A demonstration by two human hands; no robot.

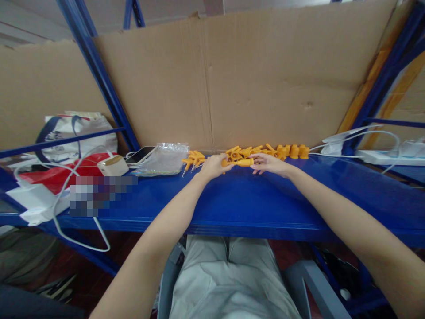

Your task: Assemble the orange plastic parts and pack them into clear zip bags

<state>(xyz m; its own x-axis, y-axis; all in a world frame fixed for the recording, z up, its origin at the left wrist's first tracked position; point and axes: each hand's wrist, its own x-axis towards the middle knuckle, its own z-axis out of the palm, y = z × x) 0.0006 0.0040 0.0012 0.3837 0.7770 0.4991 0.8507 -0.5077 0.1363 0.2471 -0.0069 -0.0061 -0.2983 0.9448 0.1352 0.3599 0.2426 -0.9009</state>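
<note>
In the head view, the left hand (214,167) is curled at the left end of a yellow piece (245,162), while the right hand (270,164) has thumb and fingertips closing around its right end. Whether this is one part or two cannot be told. The piece is in front of the pile of yellow parts (249,152), above the blue counter (232,199). Holding both ends in line and pressing evenly should avoid skewing it; keeping wrists clear of the corkscrews (194,159) seems wise.
</note>
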